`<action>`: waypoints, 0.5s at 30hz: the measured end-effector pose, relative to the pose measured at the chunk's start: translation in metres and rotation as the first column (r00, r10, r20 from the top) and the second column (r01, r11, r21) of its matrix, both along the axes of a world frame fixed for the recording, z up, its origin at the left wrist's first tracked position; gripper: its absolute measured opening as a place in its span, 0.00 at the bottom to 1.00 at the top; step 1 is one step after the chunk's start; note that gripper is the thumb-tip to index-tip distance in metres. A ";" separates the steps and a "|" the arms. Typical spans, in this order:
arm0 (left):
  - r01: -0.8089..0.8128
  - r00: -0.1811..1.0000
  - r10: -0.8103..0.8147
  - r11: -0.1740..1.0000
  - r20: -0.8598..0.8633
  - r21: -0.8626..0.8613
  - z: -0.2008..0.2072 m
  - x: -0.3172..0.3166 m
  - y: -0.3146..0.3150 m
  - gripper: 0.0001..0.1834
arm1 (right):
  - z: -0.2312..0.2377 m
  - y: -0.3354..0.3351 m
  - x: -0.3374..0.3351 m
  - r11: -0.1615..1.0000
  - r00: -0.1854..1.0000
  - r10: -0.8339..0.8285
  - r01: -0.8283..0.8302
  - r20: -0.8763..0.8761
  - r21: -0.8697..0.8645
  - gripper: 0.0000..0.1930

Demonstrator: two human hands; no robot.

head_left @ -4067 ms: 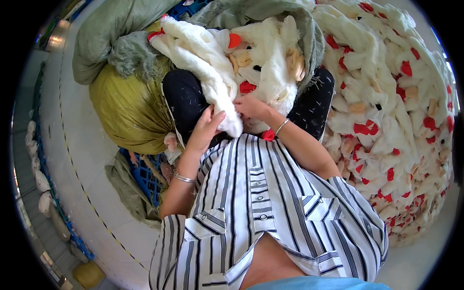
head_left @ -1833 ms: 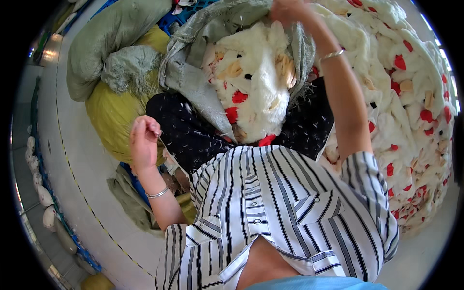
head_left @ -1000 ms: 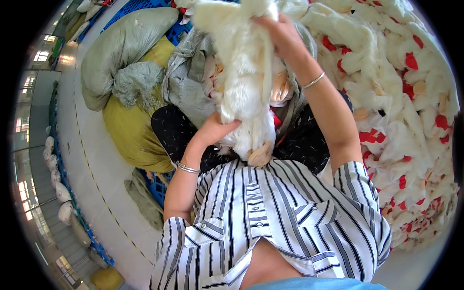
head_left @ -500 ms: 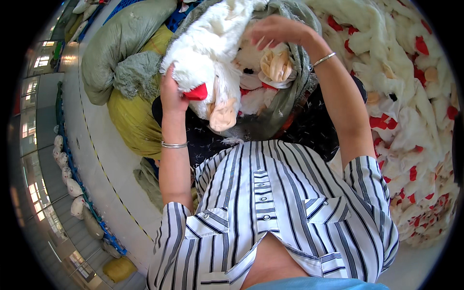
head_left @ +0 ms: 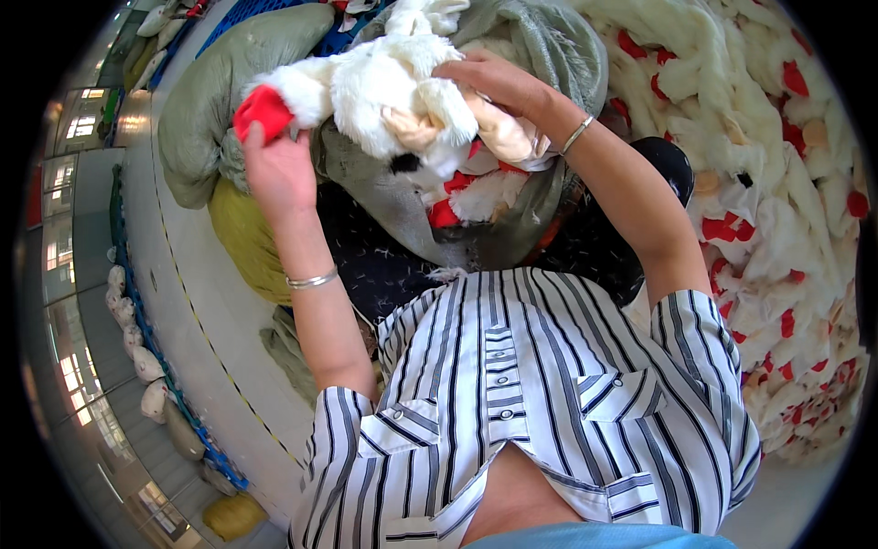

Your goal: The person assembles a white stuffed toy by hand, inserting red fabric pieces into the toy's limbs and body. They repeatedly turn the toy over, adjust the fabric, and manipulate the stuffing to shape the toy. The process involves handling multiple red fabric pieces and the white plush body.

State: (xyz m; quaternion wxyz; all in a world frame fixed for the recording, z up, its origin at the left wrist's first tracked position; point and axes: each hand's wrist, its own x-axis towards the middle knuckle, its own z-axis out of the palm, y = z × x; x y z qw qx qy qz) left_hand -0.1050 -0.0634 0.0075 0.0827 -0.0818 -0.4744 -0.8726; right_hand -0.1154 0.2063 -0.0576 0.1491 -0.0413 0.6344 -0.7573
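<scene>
A limp white furry plush toy skin (head_left: 380,96) with beige and red fabric parts is stretched out above an open grey-green woven sack (head_left: 384,197). My left hand (head_left: 282,174) grips its red end, thumb on top. At its other side my right hand (head_left: 498,82) has hold of the fur near a beige flap, though some fingertips are hidden. More white plush pieces (head_left: 489,197) with red patches lie in the sack's mouth, between my knees.
On the right is a big heap of white plush pieces (head_left: 722,174) with red bits. Filled sacks, one grey-green (head_left: 247,91) and one yellow-green (head_left: 242,242), stand on the left. Beyond them, a striped line (head_left: 197,320) runs along the pale floor.
The plush skin has swung to the left and now lies more sideways. My left hand has moved left to its red end. My right hand has come down onto the fur.
</scene>
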 end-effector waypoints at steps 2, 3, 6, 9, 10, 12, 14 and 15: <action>0.005 0.995 -0.042 0.925 -0.089 -0.379 -0.003 0.014 0.014 0.25 | 0.001 0.000 -0.002 0.998 0.998 -0.055 0.056 0.044 -0.035 0.18; -0.046 0.975 -0.100 0.785 -0.200 -0.618 -0.005 0.022 0.022 0.27 | 0.000 -0.001 -0.003 0.995 0.995 -0.071 0.076 0.069 -0.068 0.19; -0.290 0.879 -0.298 0.285 -0.372 -0.914 -0.009 0.038 0.039 0.30 | 0.007 -0.005 0.000 0.987 0.993 -0.108 0.112 0.042 -0.112 0.19; -0.064 0.954 -0.252 0.354 -0.161 -0.933 -0.009 0.040 0.047 0.26 | 0.014 -0.003 0.004 0.974 0.998 -0.013 0.027 0.064 -0.224 0.19; -0.132 0.933 -0.278 0.326 -0.229 -0.936 -0.012 0.036 0.047 0.25 | 0.015 0.000 0.005 0.961 0.996 0.041 -0.016 0.083 -0.277 0.19; -0.275 0.877 -0.324 0.266 -0.354 -0.924 -0.025 0.029 0.041 0.23 | 0.022 0.004 0.011 0.989 0.981 0.065 -0.088 -0.184 -0.122 0.19; -0.174 0.943 -0.184 0.440 -0.278 -0.881 -0.030 0.028 0.037 0.14 | 0.023 0.004 0.011 0.925 0.984 0.097 -0.143 -0.146 -0.351 0.20; -0.103 0.976 -0.116 0.505 -0.186 -0.857 -0.029 0.027 0.031 0.12 | 0.025 0.007 0.010 0.981 0.985 0.103 -0.123 -0.137 -0.152 0.23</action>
